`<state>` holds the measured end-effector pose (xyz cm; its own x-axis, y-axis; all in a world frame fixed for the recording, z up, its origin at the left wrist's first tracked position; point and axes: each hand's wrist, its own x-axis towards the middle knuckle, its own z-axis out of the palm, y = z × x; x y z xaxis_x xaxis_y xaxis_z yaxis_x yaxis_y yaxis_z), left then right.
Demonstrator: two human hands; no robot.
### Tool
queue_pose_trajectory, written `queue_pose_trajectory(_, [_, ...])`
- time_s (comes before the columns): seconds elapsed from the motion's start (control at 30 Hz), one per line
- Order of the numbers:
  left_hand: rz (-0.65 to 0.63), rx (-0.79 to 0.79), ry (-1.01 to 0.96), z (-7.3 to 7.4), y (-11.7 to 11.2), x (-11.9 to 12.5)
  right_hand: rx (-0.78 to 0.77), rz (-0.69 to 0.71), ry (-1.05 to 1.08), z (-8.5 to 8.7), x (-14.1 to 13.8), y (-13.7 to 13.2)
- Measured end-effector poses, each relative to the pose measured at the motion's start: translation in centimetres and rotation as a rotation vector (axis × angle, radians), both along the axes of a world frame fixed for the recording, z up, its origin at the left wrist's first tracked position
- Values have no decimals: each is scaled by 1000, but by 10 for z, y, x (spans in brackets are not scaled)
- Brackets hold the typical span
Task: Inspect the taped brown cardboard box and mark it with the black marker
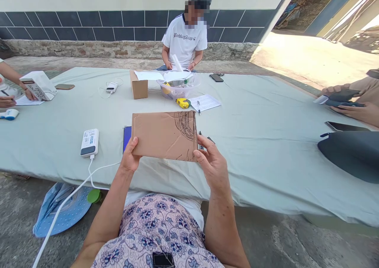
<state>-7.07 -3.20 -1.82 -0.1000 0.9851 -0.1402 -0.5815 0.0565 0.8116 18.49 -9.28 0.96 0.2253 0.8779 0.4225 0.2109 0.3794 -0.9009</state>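
My left hand [130,155] and right hand [209,161] grip the lower corners of a cardboard piece [160,135], held up over the table [266,161] edge. Dark scribbled lines [185,125] mark its upper right; most remains bare. A power bank [89,142] lies left of the cardboard piece.

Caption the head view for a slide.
Left hand and right hand hold scribbled cardboard over a cloth-covered table beside a power bank.
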Motion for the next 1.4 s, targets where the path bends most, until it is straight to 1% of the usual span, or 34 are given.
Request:
queue_pose_trajectory(0.17, [7,-45,-30,2,0,1,64,11,-76,2,-1,-3])
queue_pose_trajectory(0.43, [-62,-72,-88,5,-2,2,206,25,-142,2,1,-5])
queue_pose_trajectory(0.6, [-88,-48,-64,4,-3,2,232,0,-137,0,1,-3])
queue_pose_trajectory(0.73, [-116,-69,-104,2,-2,2,267,-22,-142,0,0,-2])
queue_pose_trajectory(0.93, [-160,-89,-127,2,-1,3,305,1,-129,-1,2,0])
queue_pose_trajectory(1.23, [-217,-107,-152,5,-2,3,276,-5,-91,-3,2,2])
queue_pose_trajectory(1.4, [-267,-85,-160,7,-3,3,253,-47,-69,-4,3,4])
